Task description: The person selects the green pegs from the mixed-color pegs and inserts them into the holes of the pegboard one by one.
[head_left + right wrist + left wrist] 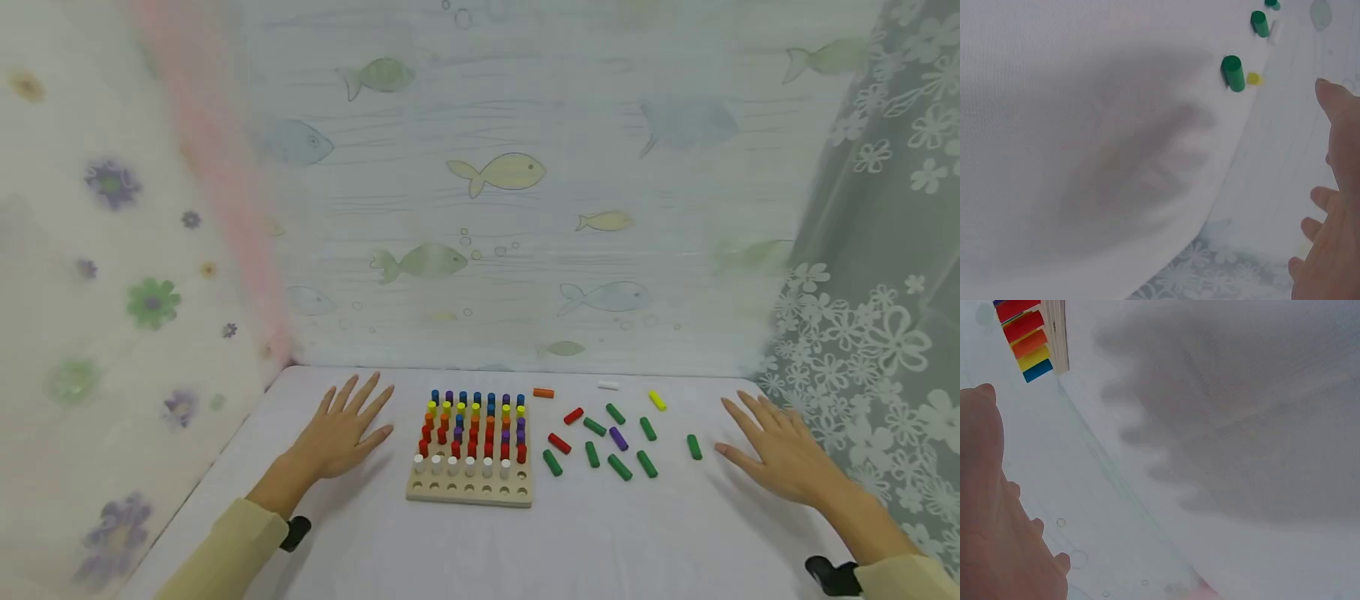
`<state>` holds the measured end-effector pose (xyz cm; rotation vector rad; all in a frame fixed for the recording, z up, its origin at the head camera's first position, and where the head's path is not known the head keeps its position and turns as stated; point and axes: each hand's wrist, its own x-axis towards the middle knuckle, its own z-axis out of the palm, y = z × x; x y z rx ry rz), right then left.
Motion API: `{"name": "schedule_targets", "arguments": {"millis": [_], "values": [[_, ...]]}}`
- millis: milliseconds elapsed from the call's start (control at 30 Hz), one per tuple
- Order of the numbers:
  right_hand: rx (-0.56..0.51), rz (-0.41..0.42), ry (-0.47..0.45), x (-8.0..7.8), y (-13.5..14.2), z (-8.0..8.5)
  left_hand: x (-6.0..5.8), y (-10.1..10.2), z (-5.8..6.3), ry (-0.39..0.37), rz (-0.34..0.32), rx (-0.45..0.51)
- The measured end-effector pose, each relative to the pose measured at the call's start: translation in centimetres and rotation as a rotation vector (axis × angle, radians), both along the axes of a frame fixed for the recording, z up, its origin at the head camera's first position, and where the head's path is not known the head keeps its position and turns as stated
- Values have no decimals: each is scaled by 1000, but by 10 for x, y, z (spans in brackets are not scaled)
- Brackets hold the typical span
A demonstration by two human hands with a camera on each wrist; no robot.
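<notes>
1. The left hand (pixel 341 429) hovers over the white-covered tabletop (pixel 480 550), released, its fingers spread; its shadow falls apart from it in the left wrist view.
2. The right hand (pixel 772 446) likewise hangs released at the opposite side, fingers extended, nearest to a lone green peg (pixel 694 447).
3. Between the hands, closer to the left one, the wooden pegboard (pixel 468 498) lies flat on the tabletop. Upright pegs fill much of it: white nearest the front, then mostly red, with orange, yellow, purple and blue among those farther back. Bare holes line its front edge.
4. Right of the board lie loose pegs: more green ones, two red, a purple peg (pixel 618 438), an orange peg (pixel 543 393), a white peg (pixel 608 386) and a yellow peg (pixel 657 401).
5. Behind the tabletop hangs a fish-printed backdrop (pixel 525 108).
</notes>
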<state>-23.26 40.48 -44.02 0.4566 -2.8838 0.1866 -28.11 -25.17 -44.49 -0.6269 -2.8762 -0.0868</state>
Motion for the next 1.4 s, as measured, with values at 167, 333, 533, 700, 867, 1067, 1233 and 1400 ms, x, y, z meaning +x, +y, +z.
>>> {"name": "schedule_targets", "arguments": {"millis": [167,333,533,700,867,1067,1233,1400], "values": [[-34,-7,5,1,4,1,-1,0,-2,-20,-13,38],[-64,-15,-6,-2,2,-1,-1,1,-2,6,-45,115],[-150,-42,-66,-3,-3,-2,-5,5,-4,7,-82,207],[-214,-29,-79,-3,-10,-1,-7,6,-6,-85,-74,287],[-270,-47,-88,-3,-15,1,-6,7,-6,-191,-62,341],[-325,-43,-71,-7,-19,1,-9,12,-6,-220,-41,333],[-359,-83,-55,-6,-22,-8,-8,15,-13,-267,-27,354],[-401,-152,-65,-8,-25,-10,-9,21,-20,-301,-19,409]]}}
